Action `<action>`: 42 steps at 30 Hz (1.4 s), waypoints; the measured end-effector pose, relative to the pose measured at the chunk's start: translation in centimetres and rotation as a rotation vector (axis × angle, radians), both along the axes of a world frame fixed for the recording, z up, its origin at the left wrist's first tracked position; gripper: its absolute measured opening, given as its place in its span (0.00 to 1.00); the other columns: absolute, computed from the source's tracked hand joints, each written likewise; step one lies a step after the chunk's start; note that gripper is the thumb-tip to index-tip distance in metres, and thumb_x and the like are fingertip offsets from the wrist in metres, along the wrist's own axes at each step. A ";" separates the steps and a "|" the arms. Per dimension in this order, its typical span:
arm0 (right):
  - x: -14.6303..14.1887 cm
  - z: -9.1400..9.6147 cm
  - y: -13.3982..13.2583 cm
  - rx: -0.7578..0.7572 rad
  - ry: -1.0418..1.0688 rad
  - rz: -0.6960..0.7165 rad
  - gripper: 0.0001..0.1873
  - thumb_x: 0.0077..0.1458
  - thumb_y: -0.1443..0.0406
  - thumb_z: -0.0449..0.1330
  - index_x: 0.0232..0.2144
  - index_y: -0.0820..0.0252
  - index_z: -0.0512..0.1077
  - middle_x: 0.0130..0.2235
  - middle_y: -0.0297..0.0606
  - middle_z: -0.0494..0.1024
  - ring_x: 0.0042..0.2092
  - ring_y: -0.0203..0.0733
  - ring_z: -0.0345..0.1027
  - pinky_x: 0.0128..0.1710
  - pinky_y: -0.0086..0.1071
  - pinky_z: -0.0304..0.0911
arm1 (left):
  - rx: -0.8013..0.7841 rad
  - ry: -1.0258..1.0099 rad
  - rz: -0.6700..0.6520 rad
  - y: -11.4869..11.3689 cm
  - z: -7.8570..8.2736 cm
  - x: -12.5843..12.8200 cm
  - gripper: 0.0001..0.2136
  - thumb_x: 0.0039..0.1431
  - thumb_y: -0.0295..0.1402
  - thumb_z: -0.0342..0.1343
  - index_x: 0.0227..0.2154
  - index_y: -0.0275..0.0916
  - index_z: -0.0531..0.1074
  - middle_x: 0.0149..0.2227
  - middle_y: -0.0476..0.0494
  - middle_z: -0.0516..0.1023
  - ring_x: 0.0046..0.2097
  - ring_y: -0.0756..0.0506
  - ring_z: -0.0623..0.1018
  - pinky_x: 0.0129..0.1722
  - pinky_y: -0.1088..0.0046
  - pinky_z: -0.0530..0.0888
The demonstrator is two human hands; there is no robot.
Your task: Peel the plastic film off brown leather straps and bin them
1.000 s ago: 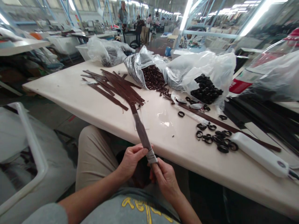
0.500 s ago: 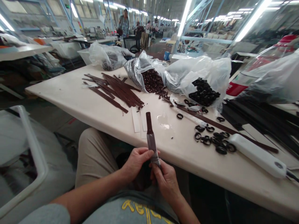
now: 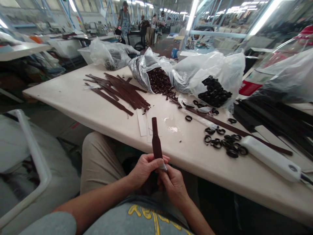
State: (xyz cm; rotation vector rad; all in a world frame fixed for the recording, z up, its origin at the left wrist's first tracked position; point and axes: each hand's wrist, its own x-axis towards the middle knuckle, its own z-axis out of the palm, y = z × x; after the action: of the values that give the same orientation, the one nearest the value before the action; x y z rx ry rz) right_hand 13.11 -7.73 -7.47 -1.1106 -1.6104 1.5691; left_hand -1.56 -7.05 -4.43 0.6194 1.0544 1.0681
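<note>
My left hand (image 3: 144,169) and my right hand (image 3: 172,182) are closed together in front of my lap, at the table's near edge. Both pinch the lower end of a dark brown leather strap (image 3: 156,140), which stands up between them with its rounded tip over the table. Behind it, a fan of several similar brown straps (image 3: 117,91) lies on the white table (image 3: 80,104). Loose black rings (image 3: 225,143) are scattered to the right.
Clear bags hold brown pieces (image 3: 158,81) and black rings (image 3: 214,93). A white handheld tool (image 3: 271,158) and one long brown strap (image 3: 234,130) lie at right. White paper strips (image 3: 141,122) lie near the table's front. A white-framed bin (image 3: 26,166) stands at left. People stand far behind.
The strap was drawn toward me through my hands, so a much shorter length now sticks up, its tip free of the pile. Both hands kept their grip.
</note>
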 end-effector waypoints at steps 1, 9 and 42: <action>0.0 0.1 0.1 -0.011 0.003 -0.002 0.20 0.64 0.51 0.51 0.30 0.60 0.69 0.21 0.31 0.69 0.20 0.34 0.64 0.20 0.25 0.59 | 0.003 0.005 -0.018 -0.3 -0.1 0.0 0.16 0.48 0.41 0.68 0.36 0.34 0.82 0.29 0.42 0.81 0.24 0.49 0.74 0.25 0.73 0.71; 0.5 1.7 1.2 -0.051 0.042 0.118 0.18 0.64 0.50 0.53 0.36 0.60 0.68 0.26 0.32 0.72 0.25 0.35 0.66 0.25 0.26 0.62 | 0.129 0.080 0.121 1.0 0.7 -2.0 0.14 0.55 0.43 0.64 0.35 0.35 0.82 0.29 0.44 0.81 0.30 0.48 0.77 0.32 0.74 0.73; 0.3 1.0 0.6 0.023 0.011 0.124 0.17 0.64 0.56 0.53 0.28 0.60 0.71 0.27 0.33 0.74 0.28 0.36 0.66 0.29 0.28 0.60 | 0.198 0.294 0.024 0.3 1.3 -2.4 0.11 0.51 0.40 0.65 0.30 0.36 0.83 0.29 0.44 0.81 0.30 0.47 0.76 0.32 0.74 0.72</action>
State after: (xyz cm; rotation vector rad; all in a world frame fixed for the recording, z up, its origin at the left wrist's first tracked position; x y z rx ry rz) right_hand 13.36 -7.13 -6.49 -1.0052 -1.7142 1.6286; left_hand -3.93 -6.77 -3.10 0.9473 1.2193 1.1331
